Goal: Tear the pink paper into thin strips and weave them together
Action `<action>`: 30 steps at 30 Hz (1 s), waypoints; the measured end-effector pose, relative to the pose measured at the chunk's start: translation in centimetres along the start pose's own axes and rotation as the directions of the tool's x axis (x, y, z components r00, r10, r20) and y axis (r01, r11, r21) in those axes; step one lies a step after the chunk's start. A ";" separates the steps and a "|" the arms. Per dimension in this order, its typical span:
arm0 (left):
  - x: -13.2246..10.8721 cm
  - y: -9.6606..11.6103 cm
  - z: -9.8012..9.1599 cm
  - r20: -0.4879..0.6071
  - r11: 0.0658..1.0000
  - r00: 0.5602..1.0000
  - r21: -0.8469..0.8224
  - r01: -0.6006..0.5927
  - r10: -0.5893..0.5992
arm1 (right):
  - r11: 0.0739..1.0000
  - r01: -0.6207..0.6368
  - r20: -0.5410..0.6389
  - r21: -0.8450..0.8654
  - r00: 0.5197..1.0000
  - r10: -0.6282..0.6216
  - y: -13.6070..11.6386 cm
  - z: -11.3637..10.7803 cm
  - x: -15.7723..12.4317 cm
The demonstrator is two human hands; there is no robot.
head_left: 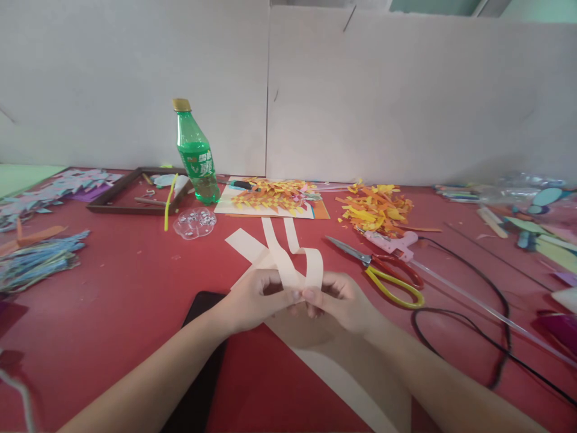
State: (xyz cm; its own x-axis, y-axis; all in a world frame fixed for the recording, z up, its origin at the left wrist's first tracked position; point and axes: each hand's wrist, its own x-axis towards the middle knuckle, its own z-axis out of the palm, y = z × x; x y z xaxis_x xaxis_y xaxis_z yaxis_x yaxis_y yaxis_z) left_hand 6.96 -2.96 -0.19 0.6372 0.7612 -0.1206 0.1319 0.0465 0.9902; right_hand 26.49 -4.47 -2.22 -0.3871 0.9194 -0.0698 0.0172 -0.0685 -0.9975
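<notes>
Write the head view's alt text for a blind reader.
A person's left hand and right hand pinch a curled cream paper strip above a red tabletop. Metal scissors with red and yellow handles and a pink glue gun lie at right; behind are a green plastic bottle and orange and yellow paper scraps.

Arms are bare the whole way, as far as the head cam shows. The left forearm [166, 358] and right forearm [428, 373] both look pretty slim and smooth, wider near the bottom edge of the view and tapering evenly to narrow wrists [220, 316]. The left hand [256, 300] and right hand [348, 300] are bare too, kinda compact, with smooth, rounded backs. Thumbs [283, 299] look slim with softly rounded tips, tho the nails are too blurry to judge. The other fingers are partly hidden, so can't really tell their shape.
</notes>
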 end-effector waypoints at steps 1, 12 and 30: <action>0.0 0.0 0.0 -0.004 1.000 1.000 -0.001 0.001 -0.001 | 1.000 0.008 0.000 0.002 1.000 -0.008 0.1 0.0 0.0; -0.1 0.1 0.0 -0.060 0.999 0.998 0.008 0.031 -0.030 | 0.997 0.028 -0.047 -0.067 0.998 -0.031 0.0 -0.4 -0.1; -0.1 -0.5 0.1 -0.263 0.979 0.943 -0.021 0.205 -0.203 | 0.987 0.161 -0.168 0.019 0.973 -0.156 0.7 -0.8 -0.2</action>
State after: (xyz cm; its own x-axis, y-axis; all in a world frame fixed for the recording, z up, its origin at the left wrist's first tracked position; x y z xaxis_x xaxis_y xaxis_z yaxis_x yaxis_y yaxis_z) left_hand 6.93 -3.10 -0.66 0.3745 0.8786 -0.2963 0.2440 0.2150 0.9457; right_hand 27.34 -4.38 -2.90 -0.2243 0.9707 0.0858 -0.0633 0.0733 -0.9953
